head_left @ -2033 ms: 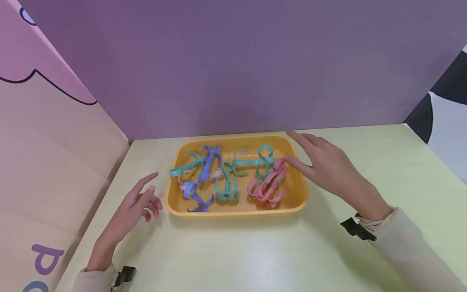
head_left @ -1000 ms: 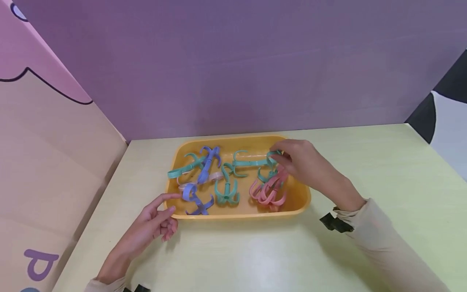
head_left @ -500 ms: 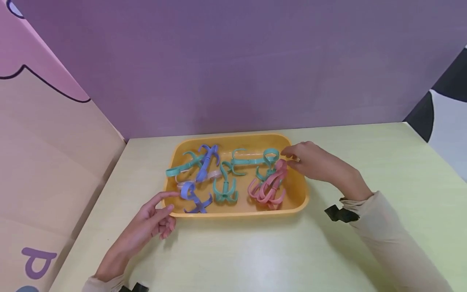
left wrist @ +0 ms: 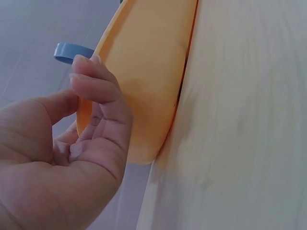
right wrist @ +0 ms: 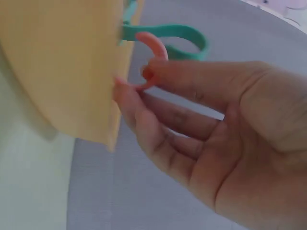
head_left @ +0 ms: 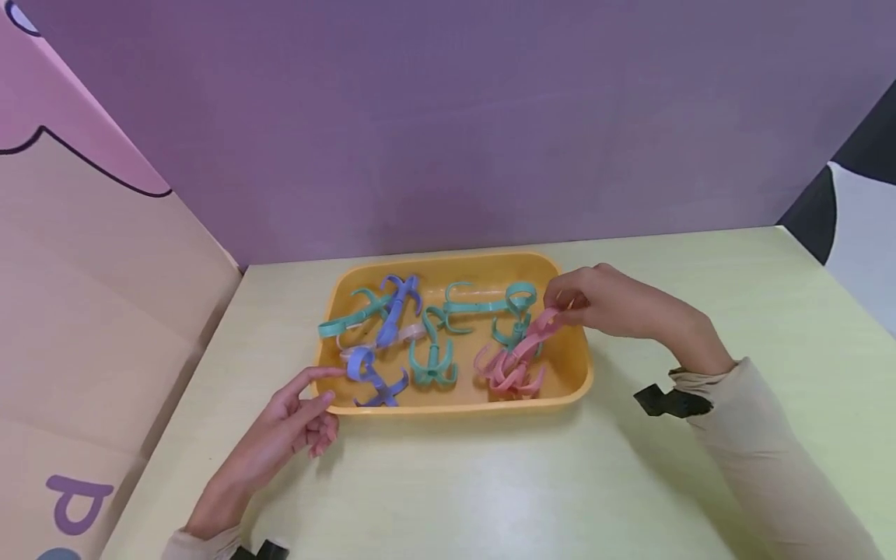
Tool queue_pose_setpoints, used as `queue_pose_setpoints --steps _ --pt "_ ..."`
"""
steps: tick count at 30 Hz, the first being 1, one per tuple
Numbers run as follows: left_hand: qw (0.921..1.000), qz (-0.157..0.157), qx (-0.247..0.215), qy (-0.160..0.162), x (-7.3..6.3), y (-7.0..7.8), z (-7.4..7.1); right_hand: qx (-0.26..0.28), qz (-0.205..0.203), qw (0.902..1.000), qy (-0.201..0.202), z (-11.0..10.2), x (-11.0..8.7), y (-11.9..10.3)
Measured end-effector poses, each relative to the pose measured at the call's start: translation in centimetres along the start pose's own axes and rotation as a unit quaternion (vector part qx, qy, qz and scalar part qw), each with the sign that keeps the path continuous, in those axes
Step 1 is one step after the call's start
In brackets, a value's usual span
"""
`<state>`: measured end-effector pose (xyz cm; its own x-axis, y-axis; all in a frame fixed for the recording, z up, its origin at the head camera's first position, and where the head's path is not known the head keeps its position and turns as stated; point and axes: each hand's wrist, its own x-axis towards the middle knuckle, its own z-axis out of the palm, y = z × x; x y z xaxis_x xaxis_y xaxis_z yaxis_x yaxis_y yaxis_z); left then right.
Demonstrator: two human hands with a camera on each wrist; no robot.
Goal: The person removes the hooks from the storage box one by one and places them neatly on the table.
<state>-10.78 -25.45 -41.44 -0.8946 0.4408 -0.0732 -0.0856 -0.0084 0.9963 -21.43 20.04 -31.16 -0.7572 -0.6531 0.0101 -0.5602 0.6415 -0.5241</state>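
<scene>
A yellow plastic tray (head_left: pixel 448 411) on the table holds several plastic claw hooks with curled prongs and looped tops. My right hand (head_left: pixel 616 307) is at the tray's right side, pinching the looped top of a pink claw hook (head_left: pixel 539 333) between thumb and fingers. In the right wrist view, the pink loop (right wrist: pixel 158 45) shows at the fingertips, close to a green loop (right wrist: pixel 189 32). My left hand (head_left: pixel 280 428) grips the tray's left front rim, with fingers on both sides of it. Overlapping pink prongs make it hard to tell how many pink hooks lie there.
Green hooks (head_left: pixel 433 364) lie mid-tray, at the back right and at the left. Purple-blue hooks (head_left: pixel 397 313) and a pale pink one (head_left: pixel 413 333) share the left end. A purple panel (head_left: pixel 448 140) stands behind the table (head_left: pixel 448 482).
My left hand has come to the tray rim. The right hand reached over a green loop, drew back right, then took the pink hook's loop and tilted its top rightward.
</scene>
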Motion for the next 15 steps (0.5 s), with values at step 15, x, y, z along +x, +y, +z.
queue_pose_setpoints --steps 15 --pt "1.0000 0.002 0.001 -0.002 0.1 -0.1 0.1 0.064 -0.010 0.9979 0.004 -0.2 -0.8 -2.1"
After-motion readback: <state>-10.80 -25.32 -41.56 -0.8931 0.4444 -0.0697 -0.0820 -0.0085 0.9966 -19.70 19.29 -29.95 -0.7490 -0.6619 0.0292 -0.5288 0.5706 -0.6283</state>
